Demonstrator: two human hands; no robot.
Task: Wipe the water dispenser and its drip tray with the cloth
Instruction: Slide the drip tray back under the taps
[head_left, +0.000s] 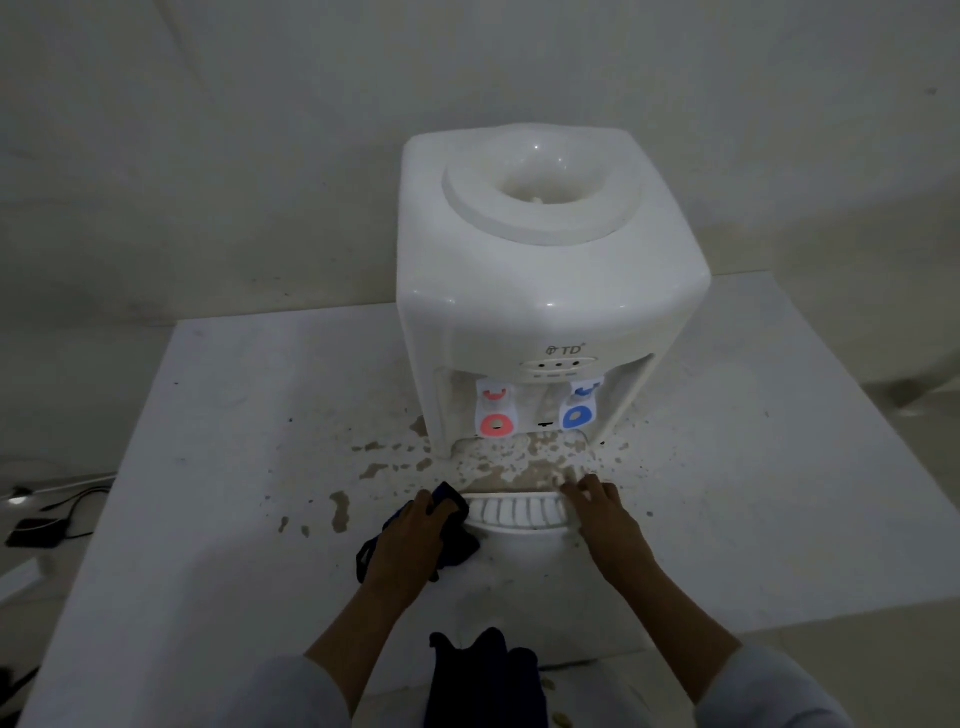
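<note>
Cloth (447, 525) mostly under left hand (410, 540); drip tray (519, 512) ends covered.

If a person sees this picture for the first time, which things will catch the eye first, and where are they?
The white water dispenser stands at the back of the table, with a red tap on the left and a blue tap on the right. Brown stains spread on the table below the taps. In front, the left hand grips a dark cloth at the drip tray, and the right hand holds the tray's other end.
</note>
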